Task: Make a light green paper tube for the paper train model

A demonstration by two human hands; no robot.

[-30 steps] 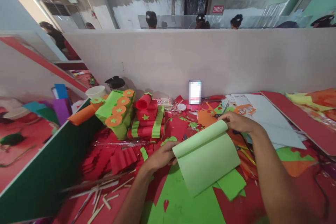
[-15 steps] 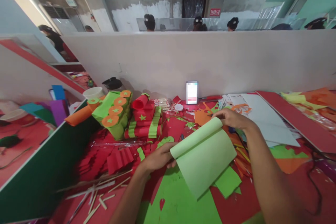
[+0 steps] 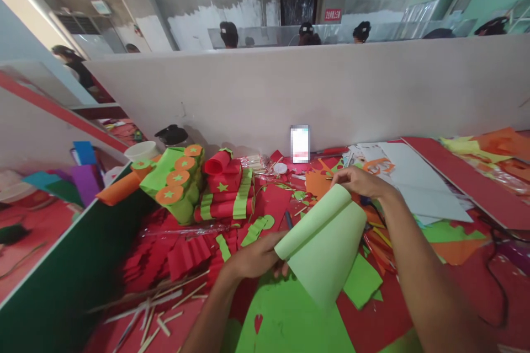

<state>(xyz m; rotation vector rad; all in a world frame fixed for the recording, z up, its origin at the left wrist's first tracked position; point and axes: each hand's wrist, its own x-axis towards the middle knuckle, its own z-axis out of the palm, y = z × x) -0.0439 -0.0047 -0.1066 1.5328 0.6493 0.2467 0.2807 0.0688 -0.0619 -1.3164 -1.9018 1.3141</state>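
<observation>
A sheet of light green paper (image 3: 327, 248) is held up between my two hands, its upper edge rolled into a tube and the rest hanging down. My left hand (image 3: 263, 256) grips the tube's left end, with some fingers hidden behind the paper. At the upper right end, my right hand (image 3: 359, 182) pinches the roll. Beneath lies a larger bright green sheet (image 3: 293, 325) with a small heart-shaped red patch near its left side. Smaller green pieces (image 3: 362, 282) lie right of the hanging sheet.
Left stand a green and orange paper model (image 3: 178, 176) and a red paper model (image 3: 223, 182). A phone (image 3: 300, 144) leans against the partition (image 3: 248, 94). Thin wooden sticks (image 3: 165, 320) lie at front left. White sheets (image 3: 422, 182) lie to the right. A dark green board (image 3: 95, 265) borders the left.
The roll has turned slightly steeper, and the hanging part has narrowed and curled more. My left hand sits a little lower and further right. The head view has shifted slightly.
</observation>
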